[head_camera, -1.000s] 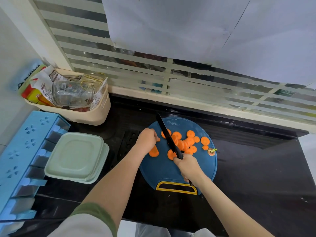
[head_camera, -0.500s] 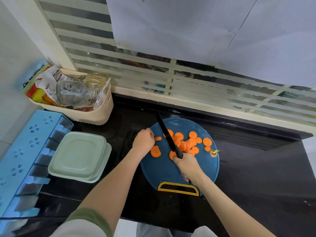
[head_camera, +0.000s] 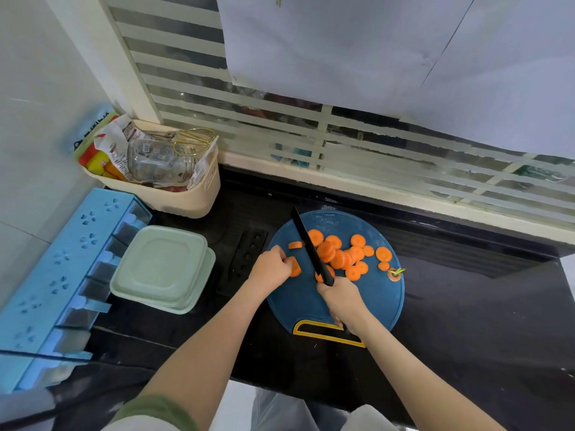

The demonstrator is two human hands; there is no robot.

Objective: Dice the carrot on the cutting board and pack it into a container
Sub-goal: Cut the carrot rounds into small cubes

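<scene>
A round blue cutting board (head_camera: 298, 300) with a yellow handle lies on the black counter. Several orange carrot slices (head_camera: 345, 255) are heaped on its far half, with the carrot's stem end (head_camera: 394, 273) at the right rim. My left hand (head_camera: 270, 269) pinches a carrot piece (head_camera: 294, 269) on the board's left side; a small cut piece (head_camera: 295, 245) lies just beyond it. My right hand (head_camera: 340, 298) grips the handle of a black knife (head_camera: 306, 244), whose blade points away between the held piece and the heap. A pale green lidded container (head_camera: 161, 267) stands left of the board.
A black knife sheath (head_camera: 245, 259) lies between container and board. A beige basket (head_camera: 183, 197) with a glass jar and packets stands at the back left. A blue rack (head_camera: 56, 275) runs along the left wall. A window ledge borders the counter's far side.
My left hand has slid toward me along the board's left side onto the round slice and now pinches it. The knife has barely moved.
</scene>
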